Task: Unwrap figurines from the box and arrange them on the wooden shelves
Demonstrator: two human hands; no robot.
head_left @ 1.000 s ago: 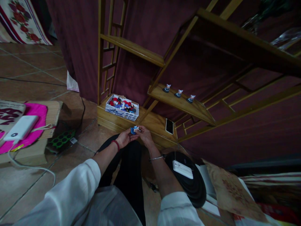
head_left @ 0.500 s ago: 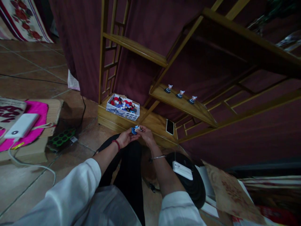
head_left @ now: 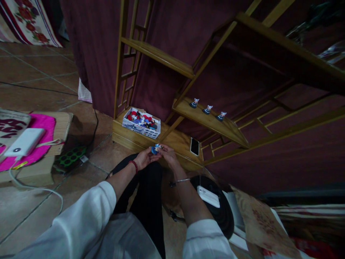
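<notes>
Between my two hands, above my knees, is a small figurine with a blue base and a white and blue top. My left hand is closed around its base side. The fingers of my right hand pinch it from the right. Just beyond, a patterned cardboard box holds several red, white and blue figurines on the low wooden shelf. Higher up to the right, three similar figurines with dark bases, the middle one among them, stand in a row on a wooden shelf.
A smartphone lies on the low shelf's right end. Slanted wooden frame bars rise around the shelves. At right, a white device rests on a round black stool. At left, a white power bank with a cable lies on pink cloth.
Both hands stay in nearly the same place with the figurine, which looks slightly turned. The view has shifted a little.
</notes>
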